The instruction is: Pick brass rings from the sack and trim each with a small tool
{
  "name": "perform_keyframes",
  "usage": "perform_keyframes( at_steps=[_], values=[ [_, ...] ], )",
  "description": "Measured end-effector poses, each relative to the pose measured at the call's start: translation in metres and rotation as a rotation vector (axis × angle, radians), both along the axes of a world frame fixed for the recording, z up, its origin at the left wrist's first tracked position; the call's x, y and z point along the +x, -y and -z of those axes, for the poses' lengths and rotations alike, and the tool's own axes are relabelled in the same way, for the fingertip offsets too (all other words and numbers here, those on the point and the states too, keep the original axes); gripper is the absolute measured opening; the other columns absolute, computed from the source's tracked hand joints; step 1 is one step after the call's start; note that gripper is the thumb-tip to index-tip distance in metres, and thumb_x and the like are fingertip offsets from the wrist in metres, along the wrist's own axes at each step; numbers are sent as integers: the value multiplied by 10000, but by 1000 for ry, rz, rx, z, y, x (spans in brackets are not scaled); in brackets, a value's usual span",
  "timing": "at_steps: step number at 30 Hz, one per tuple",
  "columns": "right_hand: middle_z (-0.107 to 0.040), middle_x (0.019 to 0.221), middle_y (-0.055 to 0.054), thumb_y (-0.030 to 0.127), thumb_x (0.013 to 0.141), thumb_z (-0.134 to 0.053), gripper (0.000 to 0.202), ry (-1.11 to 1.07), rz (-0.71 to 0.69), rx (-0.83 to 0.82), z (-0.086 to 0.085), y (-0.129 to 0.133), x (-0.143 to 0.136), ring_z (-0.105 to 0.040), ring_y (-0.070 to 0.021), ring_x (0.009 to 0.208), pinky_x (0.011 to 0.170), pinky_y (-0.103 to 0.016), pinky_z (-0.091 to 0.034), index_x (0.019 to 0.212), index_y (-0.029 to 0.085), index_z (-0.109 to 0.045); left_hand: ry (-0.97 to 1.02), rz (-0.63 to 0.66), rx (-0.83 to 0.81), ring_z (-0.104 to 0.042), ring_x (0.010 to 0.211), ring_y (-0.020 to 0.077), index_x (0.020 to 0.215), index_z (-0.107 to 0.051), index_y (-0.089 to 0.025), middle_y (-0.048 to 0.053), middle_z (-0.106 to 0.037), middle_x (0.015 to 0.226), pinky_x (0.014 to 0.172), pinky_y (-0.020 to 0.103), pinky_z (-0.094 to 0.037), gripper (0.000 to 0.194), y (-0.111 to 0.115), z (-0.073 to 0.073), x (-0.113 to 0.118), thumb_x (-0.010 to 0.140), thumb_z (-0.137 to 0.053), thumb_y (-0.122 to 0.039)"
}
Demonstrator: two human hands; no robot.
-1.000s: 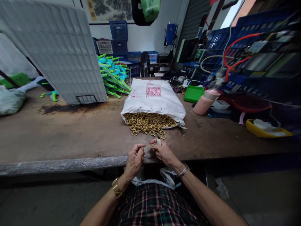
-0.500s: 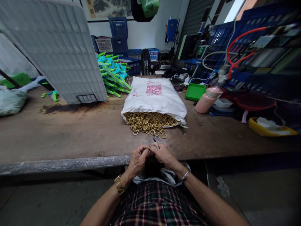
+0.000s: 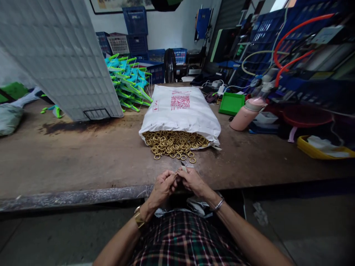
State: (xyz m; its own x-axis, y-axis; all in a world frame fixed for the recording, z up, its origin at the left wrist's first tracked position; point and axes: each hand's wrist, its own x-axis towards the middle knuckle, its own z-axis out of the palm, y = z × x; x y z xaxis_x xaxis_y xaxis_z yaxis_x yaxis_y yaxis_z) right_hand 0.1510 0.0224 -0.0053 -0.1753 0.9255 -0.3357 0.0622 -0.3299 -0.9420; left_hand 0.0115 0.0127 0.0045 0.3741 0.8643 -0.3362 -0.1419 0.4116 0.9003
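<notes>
Both hands meet at the front edge of the table. My right hand (image 3: pixel 194 181) is closed around a small knife (image 3: pixel 183 167) with a pale handle; its dark blade points up and away from me. Fingertips pinched together, my left hand (image 3: pixel 163 184) touches the right one, and what it grips is hidden between the fingers. Just beyond the hands, several brass-coloured rings (image 3: pixel 172 145) spill from the open mouth of a white sack (image 3: pixel 180 116) with red print. The sack lies flat on the table.
A tall grey ribbed panel (image 3: pixel 69 62) stands at the left, beside a pile of green and blue plastic pieces (image 3: pixel 129 83). To the right are a pink bottle (image 3: pixel 246 115), a green tray (image 3: pixel 232 103) and a yellow tray (image 3: pixel 321 149). The wooden table (image 3: pixel 69 159) has a wrapped front edge.
The view has shifted slightly, so the table and panel sit a little differently. Both hands stay together in nearly the same pose, the knife still in the right.
</notes>
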Motion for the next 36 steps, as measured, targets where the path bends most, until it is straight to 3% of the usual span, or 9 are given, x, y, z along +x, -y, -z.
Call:
perform_keyframes(
  at_steps=[4, 8, 11, 17, 23, 29, 31, 36],
  values=[
    [-492, 543, 41, 280, 756, -408, 188, 299, 76, 222, 6, 0, 4, -374, -67, 436, 430, -182, -286, 636, 178, -510, -24, -31, -14, -355, 397, 33, 745, -485, -163, -56, -468, 547, 381, 160, -229, 335, -2, -3, 2, 704, -565, -485],
    [-506, 576, 21, 167, 750, -379, 156, 616, -115, 524, 6, 8, 5, -435, -100, 546, 543, -207, -316, 649, 185, -496, -67, -60, 31, -368, 416, 37, 711, -473, -167, -49, -479, 552, 408, 159, -269, 316, -3, -2, 4, 708, -566, -468],
    [-541, 632, 2, 99, 698, -376, 153, 754, -225, 601, 7, 12, 5, -455, -109, 572, 567, -214, -308, 698, 185, -502, -90, -62, 88, -385, 432, 47, 698, -478, -168, -43, -484, 550, 427, 165, -289, 300, -3, -1, 5, 719, -554, -458],
    [-581, 701, -29, 96, 672, -385, 200, 921, -243, 604, 12, 13, 6, -487, -130, 611, 587, -226, -304, 799, 177, -517, -125, -42, 163, -396, 440, 56, 717, -468, -175, -41, -485, 559, 444, 170, -304, 287, -2, 4, 3, 750, -515, -456],
    [-601, 714, -35, 87, 676, -378, 253, 973, -265, 539, 4, 14, 4, -505, -134, 618, 578, -227, -288, 858, 175, -531, -181, -42, 225, -403, 468, 63, 703, -465, -178, -39, -478, 569, 468, 175, -319, 269, -2, 7, 2, 779, -484, -435],
    [-596, 658, -31, 117, 735, -382, 202, 1023, -304, 452, 6, 5, 13, -497, -127, 570, 519, -231, -241, 843, 174, -543, -106, 42, 231, -418, 469, 64, 681, -475, -171, -31, -484, 568, 449, 178, -316, 309, 6, -8, 4, 775, -489, -465],
    [-598, 661, -37, 135, 756, -385, 191, 1083, -244, 433, 7, -1, 20, -500, -130, 567, 512, -238, -230, 851, 175, -546, -24, 70, 154, -403, 441, 55, 702, -471, -174, -34, -484, 571, 405, 169, -281, 315, 7, -13, 6, 770, -490, -481],
    [-601, 691, -46, 159, 781, -398, 167, 1205, 84, 416, 9, -15, 46, -513, -143, 600, 536, -248, -238, 859, 179, -544, 60, 19, 36, -359, 407, 36, 726, -455, -178, -46, -472, 585, 362, 152, -252, 314, 3, -13, 7, 746, -526, -483]
  ],
)
